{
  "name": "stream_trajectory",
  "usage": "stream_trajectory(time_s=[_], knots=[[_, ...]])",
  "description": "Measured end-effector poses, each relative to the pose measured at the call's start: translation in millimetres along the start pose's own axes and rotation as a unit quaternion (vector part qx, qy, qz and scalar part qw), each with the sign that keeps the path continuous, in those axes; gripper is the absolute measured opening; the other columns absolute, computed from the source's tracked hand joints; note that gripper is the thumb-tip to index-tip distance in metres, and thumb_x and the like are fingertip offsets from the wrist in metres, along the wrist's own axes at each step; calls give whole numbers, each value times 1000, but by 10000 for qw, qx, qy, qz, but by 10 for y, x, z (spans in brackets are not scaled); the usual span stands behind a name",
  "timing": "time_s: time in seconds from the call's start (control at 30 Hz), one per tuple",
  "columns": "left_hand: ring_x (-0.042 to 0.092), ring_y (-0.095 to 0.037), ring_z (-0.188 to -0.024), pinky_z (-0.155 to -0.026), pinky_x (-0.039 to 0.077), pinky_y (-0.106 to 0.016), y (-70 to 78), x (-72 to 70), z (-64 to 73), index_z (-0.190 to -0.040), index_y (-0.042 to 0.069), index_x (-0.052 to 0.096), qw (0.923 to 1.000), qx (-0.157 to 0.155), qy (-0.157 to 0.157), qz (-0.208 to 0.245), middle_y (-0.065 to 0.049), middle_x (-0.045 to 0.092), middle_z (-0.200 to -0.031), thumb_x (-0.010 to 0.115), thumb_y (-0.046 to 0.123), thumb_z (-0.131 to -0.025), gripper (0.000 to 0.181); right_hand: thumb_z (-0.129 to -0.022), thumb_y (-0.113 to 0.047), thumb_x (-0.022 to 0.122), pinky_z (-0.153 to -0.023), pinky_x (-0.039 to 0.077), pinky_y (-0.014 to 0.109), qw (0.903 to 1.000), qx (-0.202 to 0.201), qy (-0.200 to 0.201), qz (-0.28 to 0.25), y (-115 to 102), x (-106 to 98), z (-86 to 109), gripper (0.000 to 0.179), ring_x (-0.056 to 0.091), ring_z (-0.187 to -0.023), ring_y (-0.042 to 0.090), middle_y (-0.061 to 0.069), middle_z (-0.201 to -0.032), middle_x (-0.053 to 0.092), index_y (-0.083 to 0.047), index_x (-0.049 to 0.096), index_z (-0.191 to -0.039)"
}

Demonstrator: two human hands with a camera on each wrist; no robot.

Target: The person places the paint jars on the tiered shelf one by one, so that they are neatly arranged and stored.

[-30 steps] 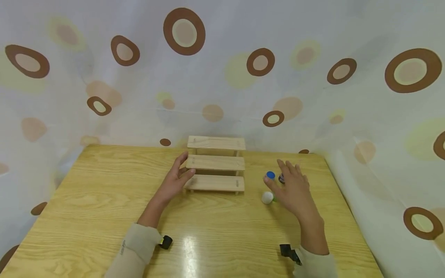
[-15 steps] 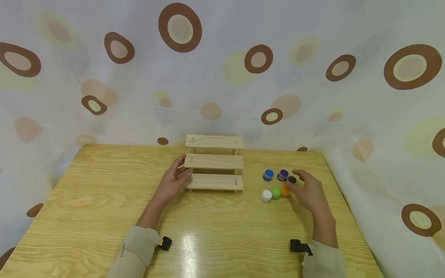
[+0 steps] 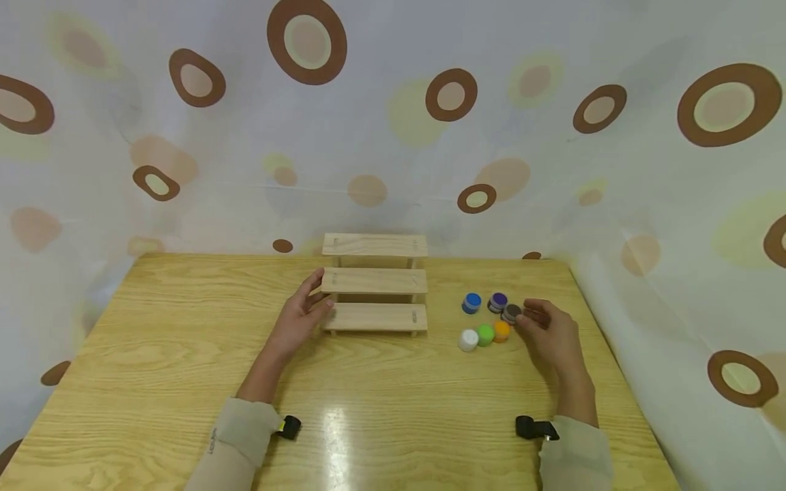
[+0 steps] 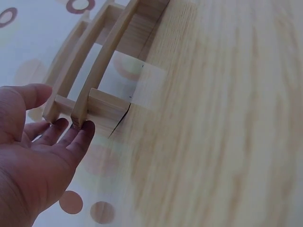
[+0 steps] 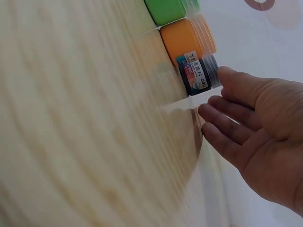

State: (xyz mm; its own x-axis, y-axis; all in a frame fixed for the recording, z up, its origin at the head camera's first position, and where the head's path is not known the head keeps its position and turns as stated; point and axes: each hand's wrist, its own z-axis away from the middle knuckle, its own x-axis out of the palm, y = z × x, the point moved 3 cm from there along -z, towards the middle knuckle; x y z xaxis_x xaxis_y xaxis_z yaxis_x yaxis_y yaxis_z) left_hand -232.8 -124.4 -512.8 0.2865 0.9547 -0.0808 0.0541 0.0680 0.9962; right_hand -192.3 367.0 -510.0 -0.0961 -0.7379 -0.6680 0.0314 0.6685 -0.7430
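A three-tier wooden stand (image 3: 374, 280) stands at the back of the table. At its left end rests my left hand (image 3: 297, 322); in the left wrist view its fingertips (image 4: 87, 126) touch the board ends, thumb apart. On the right, my right hand (image 3: 552, 334) lies beside a black paint jar (image 3: 512, 314), fingers loosely bent. The right wrist view has the thumb tip right at this jar's clear lid (image 5: 212, 71), with the other fingers below it. An orange paint jar (image 3: 501, 332) sits close by, then a green one (image 3: 485, 335) and a white one (image 3: 469, 340).
Behind these are a blue paint jar (image 3: 471, 303) and a purple one (image 3: 498, 302). The wood-grain table (image 3: 393, 402) meets a patterned cloth (image 3: 368, 136) at the back and on the right. Each wrist carries a black strap mount (image 3: 290, 427).
My right hand has drawn back to the right from over the jars, uncovering them, and now lies beside the black one. My left hand stays at the stand. The head view has shifted slightly.
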Motion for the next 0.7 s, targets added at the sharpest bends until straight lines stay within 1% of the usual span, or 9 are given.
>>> stream_trajectory(time_s=[0.1,0.3,0.37,0.47,0.57,0.7], knots=[[37,-38,-153,-118,43,-55,-2,-8,5,-171,21,18,10000,24,-21,-15,-11,17,-174,58,19,-111,73,-107,-30,65,-106,53,46,10000,-39,-64,15,7,27,-18,52,64,-129,42,24,-144,63,0,56,-149],[36,-39,-153,-118,42,-56,-16,-9,8,-172,19,17,10000,78,-41,32,-11,16,-175,57,18,-111,72,-107,-29,67,-108,50,58,9998,-75,-209,-1,-27,77,-44,51,62,-129,46,26,-143,62,0,57,-148],[36,-40,-153,-118,43,-55,-17,-8,5,-171,17,17,9999,95,-38,19,-12,16,-175,57,17,-111,72,-106,-27,67,-108,50,60,9997,-97,-211,32,-45,87,-48,51,62,-129,48,27,-144,61,1,57,-147],[36,-39,-153,-117,44,-52,-16,-8,0,-171,19,18,10000,73,-45,-36,-11,17,-175,57,15,-111,72,-106,-24,68,-107,50,60,9998,-106,-139,117,-66,93,-48,49,62,-127,49,28,-142,62,3,57,-146],[34,-40,-154,-117,44,-52,-20,-14,-2,-172,20,17,10000,52,-52,-31,-13,16,-175,54,9,-111,72,-106,-23,69,-107,51,60,9997,-128,-73,180,-72,95,-54,48,63,-126,49,29,-141,63,3,58,-144],[31,-41,-156,-119,39,-58,-28,-20,2,-172,18,15,9999,68,-89,41,-15,15,-175,48,-2,-109,74,-106,-24,69,-107,51,60,9998,-93,-49,173,-72,97,-68,47,64,-125,48,28,-140,64,3,59,-144]])
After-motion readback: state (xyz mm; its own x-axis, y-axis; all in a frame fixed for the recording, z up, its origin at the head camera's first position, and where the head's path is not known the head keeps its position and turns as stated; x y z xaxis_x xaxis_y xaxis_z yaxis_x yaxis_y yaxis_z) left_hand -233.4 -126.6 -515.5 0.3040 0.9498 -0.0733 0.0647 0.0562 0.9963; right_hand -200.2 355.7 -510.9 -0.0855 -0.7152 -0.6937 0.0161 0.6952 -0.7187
